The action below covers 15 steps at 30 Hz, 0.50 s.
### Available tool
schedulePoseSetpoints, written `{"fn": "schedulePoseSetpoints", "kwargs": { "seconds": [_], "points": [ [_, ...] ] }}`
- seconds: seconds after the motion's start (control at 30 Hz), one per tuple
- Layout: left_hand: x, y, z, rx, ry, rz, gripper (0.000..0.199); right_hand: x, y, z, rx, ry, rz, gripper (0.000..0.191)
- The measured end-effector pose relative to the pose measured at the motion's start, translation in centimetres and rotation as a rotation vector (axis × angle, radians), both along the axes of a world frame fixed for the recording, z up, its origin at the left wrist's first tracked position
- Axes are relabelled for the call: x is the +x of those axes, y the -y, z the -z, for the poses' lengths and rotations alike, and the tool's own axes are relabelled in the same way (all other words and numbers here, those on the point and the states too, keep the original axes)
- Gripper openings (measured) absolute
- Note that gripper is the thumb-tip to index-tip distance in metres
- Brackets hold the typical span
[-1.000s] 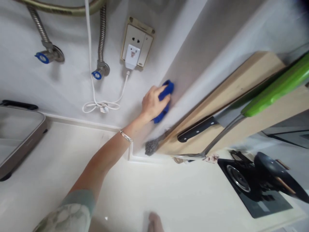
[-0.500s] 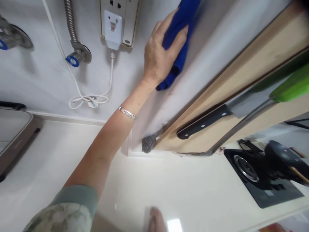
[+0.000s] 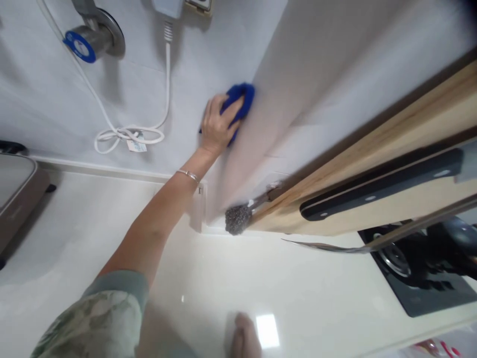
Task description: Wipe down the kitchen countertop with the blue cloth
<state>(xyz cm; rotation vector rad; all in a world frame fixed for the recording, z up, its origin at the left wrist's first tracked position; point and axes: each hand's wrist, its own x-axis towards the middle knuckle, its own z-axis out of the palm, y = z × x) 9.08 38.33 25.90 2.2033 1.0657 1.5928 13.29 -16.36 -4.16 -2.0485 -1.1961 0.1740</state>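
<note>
My left hand (image 3: 218, 124) is closed on a blue cloth (image 3: 241, 102) and presses it against the light wall near the corner. Part of the cloth is hidden under the fingers. A silver bracelet (image 3: 189, 174) circles the left wrist. At the bottom edge, my right hand (image 3: 245, 338) shows only in part, its fingers resting on the white countertop (image 3: 201, 288) with nothing seen in them. Below and right of the left hand, a dark steel-wool scrubber (image 3: 237, 219) sits in the corner.
A wooden board (image 3: 335, 191) stands at the right, with a black-handled knife (image 3: 380, 185) and a metal utensil (image 3: 367, 247) before it. A stove (image 3: 428, 296) is beyond. At left are a valve (image 3: 93, 40), a looped white cord (image 3: 128, 134) and an appliance (image 3: 18, 194).
My left hand has moved down and left along the wall with the blue cloth. The view has come closer to the wall, and my right hand stays at about the same spot.
</note>
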Motion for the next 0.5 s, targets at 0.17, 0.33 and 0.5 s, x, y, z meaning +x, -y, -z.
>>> {"fn": "schedulePoseSetpoints", "kwargs": {
  "seconds": [0.17,0.33,0.5],
  "points": [
    [-1.3,1.1,9.4,-0.099,-0.18,-0.038,0.045,0.5,0.2,0.5,-0.028,0.004,-0.012,0.033],
    [-2.6,2.1,15.0,-0.197,-0.361,0.005,0.045,0.9,0.5,0.7,-0.028,0.031,-0.044,0.029],
    [-5.3,2.2,15.9,-0.217,-0.458,0.102,0.043,0.4,0.4,0.5,-0.008,0.016,0.001,0.026]
  ]
}}
